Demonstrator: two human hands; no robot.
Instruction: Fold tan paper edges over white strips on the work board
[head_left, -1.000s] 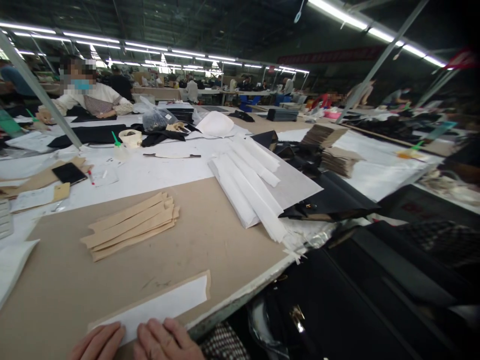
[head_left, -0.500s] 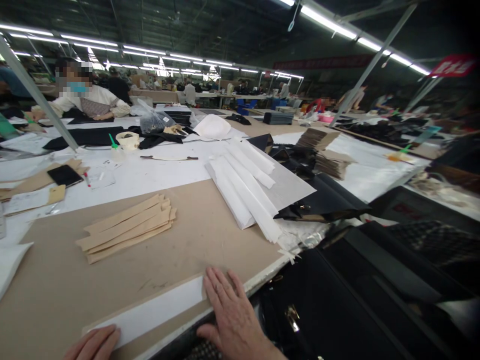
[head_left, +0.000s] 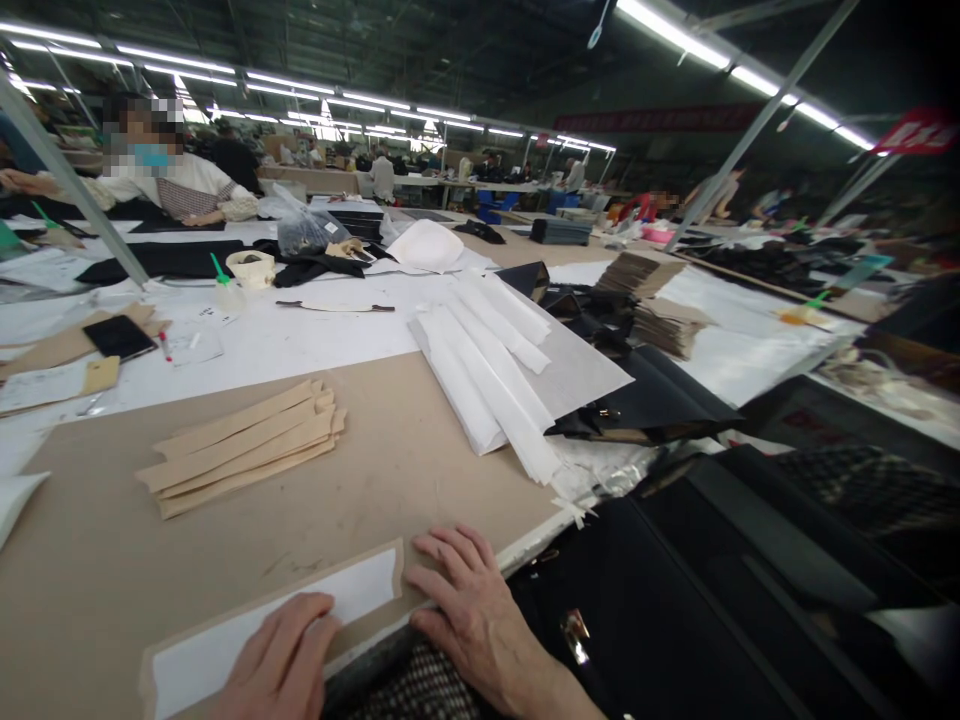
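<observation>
A long tan card strip with a white strip laid on it lies along the near edge of the brown board table. My left hand rests flat on the middle of the strip, fingers stretched out. My right hand lies flat at the strip's right end, fingers spread on the board by the table edge. Neither hand grips anything.
A stack of tan strips lies further up the board. White folded strips sit on a grey sheet to the right. Black bags fill the lower right. A person works at the far left of the table.
My left hand has slid right along the strip to its middle. My right hand has drawn back slightly at the strip's right end. The view has shifted a little.
</observation>
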